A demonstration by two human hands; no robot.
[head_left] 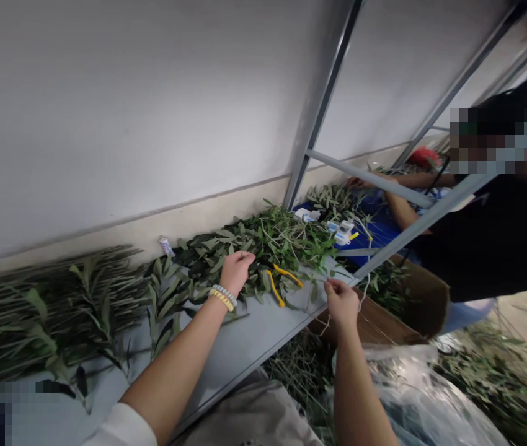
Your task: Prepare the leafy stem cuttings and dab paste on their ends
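Note:
My left hand point(238, 272), with coiled bands at the wrist, is closed above the near edge of a pile of green leafy sprigs point(254, 238). What it pinches, if anything, is too small to make out. Over the table's front right edge, my right hand point(342, 303) is closed too, thumb against fingers, and its contents cannot be made out. A thin white cord point(363, 300) hangs beside it. Yellow-handled pliers point(275, 286) lie between my hands, against the leaves. Longer leafy stems point(159, 303) lie left of my left hand.
Bundled stems point(59, 303) cover the grey table's point(233, 341) left part. A metal frame point(323, 93) rises at the right. Beyond it, a person in black point(491, 229) reaches over a blue surface point(382, 217). A cardboard box point(426, 297) and plastic bag point(416, 384) stand below.

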